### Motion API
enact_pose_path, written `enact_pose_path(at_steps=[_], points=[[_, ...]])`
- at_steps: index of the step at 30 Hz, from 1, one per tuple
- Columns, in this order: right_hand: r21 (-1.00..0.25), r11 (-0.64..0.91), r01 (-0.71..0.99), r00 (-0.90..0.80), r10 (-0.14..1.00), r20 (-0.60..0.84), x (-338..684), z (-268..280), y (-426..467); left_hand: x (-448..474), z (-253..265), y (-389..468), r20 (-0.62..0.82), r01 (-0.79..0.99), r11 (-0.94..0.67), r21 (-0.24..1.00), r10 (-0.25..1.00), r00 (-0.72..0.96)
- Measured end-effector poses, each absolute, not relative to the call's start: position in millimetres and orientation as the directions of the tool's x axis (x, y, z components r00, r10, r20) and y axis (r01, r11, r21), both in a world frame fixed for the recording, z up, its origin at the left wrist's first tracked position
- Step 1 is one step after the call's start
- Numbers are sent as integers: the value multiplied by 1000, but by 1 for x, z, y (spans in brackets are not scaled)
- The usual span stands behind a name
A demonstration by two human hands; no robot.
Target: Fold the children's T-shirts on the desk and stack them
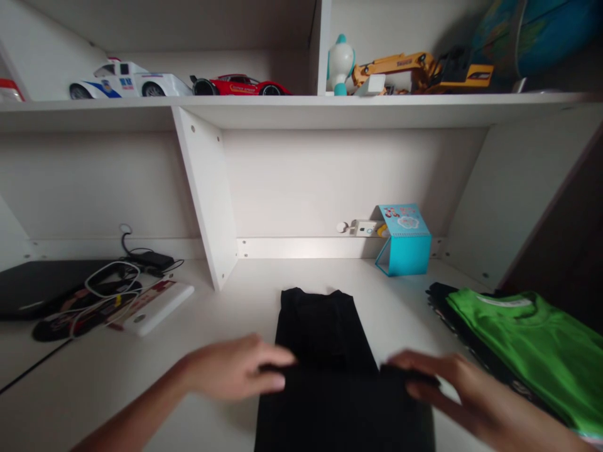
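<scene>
A black garment (313, 323), probably a sleeveless top, lies on the white desk with its neck end away from me. Its nearer part is lifted in a straight edge across the middle. My left hand (235, 370) pinches the left end of that edge between thumb and fingers. At the other end, my right hand (452, 383) grips the cloth the same way. Both hands are slightly blurred. The near end of the black cloth runs out of the bottom of the view.
To the right lies a pile of folded clothes with a green T-shirt (522, 345) on top. A blue desk calendar (409, 251) stands at the back beside a power socket (366, 227). A laptop (42, 285), cables and a white box (160, 307) lie left. Toys line the shelf (292, 107) above.
</scene>
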State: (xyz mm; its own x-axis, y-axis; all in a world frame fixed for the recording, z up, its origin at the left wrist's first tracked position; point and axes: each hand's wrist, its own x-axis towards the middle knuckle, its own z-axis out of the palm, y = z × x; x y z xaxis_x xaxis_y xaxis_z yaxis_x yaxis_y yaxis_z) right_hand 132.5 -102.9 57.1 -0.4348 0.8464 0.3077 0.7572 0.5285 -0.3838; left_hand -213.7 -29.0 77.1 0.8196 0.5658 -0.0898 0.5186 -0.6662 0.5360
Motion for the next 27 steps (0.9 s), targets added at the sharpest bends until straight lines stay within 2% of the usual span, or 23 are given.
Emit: enact_pose_path(at_steps=[3,6,9,14,16,20,24,27], points=[[-586,389,711,-388,912,134,136,56,-5,-183,78,62,-78,519,-543,660,638,766],[-593,316,741,-333,939,84,130,26,68,-164,44,124,-237,596,-274,755,734,637],[-574,293,765,-292,952,95,127,-7,98,-162,14,149,-271,586,-167,793,764,585],[-592,323,738,-335,938,95,137,-16,109,-173,17,161,-227,477,-188,859,695,683],[-576,305,758,-312,946,91,141,-16,116,-172,19,168,-183,522,-272,808,727,662],[-475,208,855,-204,977,60,140,-29,129,-165,0,181,-72,682,-385,622,839,539],[-399,160,903,-161,986,30,133,-41,128,-162,-20,181,-69,710,-383,590,853,518],[-379,174,909,-168,985,51,129,-31,120,-160,-13,175,-56,709,-417,569,840,539]])
